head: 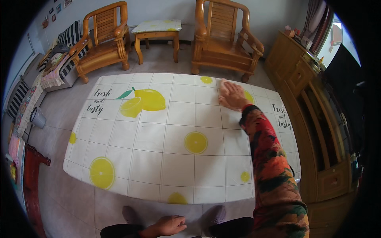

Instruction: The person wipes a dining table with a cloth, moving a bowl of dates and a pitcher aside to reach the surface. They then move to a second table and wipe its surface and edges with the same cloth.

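Note:
A table with a white checked tablecloth (178, 119), printed with lemons and lettering, stands in front of me. My right hand (235, 94) reaches over its far right part and presses a pale pinkish cloth (223, 102) flat against it, beside a printed lemon slice. Part of the cloth is hidden under the palm. My left hand (170, 225) hangs low before my body, off the near edge of the table, with its fingers loosely curled. Whether those fingers hold anything is not visible.
Two wooden armchairs (104, 50) (223, 44) and a small covered side table (157, 26) stand beyond the table. Along the right runs a wooden cabinet (294, 71). On the left are a sofa with striped cushions (70, 32), a waste bin (38, 118) and a red wooden piece (32, 178).

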`<state>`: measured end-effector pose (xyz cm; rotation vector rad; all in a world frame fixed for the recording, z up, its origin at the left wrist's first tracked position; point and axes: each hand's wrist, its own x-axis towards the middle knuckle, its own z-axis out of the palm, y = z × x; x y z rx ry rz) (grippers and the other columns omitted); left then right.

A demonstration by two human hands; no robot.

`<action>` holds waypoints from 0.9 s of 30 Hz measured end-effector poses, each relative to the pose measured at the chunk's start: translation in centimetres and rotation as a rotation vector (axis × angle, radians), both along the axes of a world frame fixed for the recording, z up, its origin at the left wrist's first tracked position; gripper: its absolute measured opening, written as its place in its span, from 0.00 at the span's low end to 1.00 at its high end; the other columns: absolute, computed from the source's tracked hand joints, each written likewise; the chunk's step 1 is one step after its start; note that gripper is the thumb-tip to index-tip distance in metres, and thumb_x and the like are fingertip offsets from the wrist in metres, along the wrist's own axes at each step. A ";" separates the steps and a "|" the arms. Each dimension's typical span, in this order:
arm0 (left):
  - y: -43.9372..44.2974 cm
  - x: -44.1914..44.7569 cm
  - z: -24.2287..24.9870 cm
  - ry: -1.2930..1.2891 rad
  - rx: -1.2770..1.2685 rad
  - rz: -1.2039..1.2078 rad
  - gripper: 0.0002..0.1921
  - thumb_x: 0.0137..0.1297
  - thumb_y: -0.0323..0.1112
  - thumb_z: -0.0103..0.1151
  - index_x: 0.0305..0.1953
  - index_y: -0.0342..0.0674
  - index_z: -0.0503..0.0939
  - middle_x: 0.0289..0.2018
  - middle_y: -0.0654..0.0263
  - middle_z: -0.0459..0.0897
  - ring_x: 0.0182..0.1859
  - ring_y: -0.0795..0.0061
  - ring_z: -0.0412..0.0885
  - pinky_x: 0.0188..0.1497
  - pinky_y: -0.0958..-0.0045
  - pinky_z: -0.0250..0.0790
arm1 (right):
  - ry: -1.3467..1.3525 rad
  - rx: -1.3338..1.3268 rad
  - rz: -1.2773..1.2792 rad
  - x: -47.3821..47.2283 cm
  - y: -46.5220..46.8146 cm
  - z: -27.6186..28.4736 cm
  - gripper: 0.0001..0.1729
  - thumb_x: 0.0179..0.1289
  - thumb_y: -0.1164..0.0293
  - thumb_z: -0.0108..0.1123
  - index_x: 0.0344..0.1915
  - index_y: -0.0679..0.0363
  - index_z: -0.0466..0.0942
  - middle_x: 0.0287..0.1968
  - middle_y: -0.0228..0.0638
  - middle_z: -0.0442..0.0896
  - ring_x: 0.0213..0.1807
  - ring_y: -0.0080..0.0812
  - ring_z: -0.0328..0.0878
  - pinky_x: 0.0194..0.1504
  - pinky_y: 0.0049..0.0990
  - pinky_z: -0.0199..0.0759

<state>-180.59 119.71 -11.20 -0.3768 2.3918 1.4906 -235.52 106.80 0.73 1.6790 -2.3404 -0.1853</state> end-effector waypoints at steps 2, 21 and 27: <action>0.3 0.1 -0.2 -0.003 -0.015 0.029 0.15 0.67 0.47 0.59 0.38 0.41 0.74 0.34 0.59 0.82 0.38 0.54 0.81 0.40 0.58 0.72 | -0.001 -0.078 -0.006 -3.6 3.2 -0.7 0.44 0.65 0.49 0.52 0.73 0.65 0.57 0.71 0.48 0.64 0.73 0.46 0.58 0.72 0.44 0.49; 2.1 2.2 2.2 -0.078 -0.125 -0.005 0.17 0.67 0.50 0.59 0.41 0.42 0.78 0.35 0.61 0.86 0.38 0.59 0.85 0.38 0.62 0.75 | 0.170 -0.078 -0.400 -2.7 18.4 -0.4 0.45 0.63 0.44 0.51 0.69 0.66 0.62 0.67 0.44 0.70 0.68 0.44 0.67 0.65 0.50 0.61; 3.6 1.6 2.5 0.065 -0.109 0.038 0.15 0.65 0.47 0.61 0.36 0.40 0.77 0.32 0.56 0.84 0.37 0.51 0.83 0.39 0.56 0.73 | -0.138 -0.268 -0.214 8.7 10.9 2.7 0.22 0.49 0.60 0.58 0.40 0.66 0.77 0.34 0.44 0.85 0.39 0.46 0.85 0.42 0.43 0.76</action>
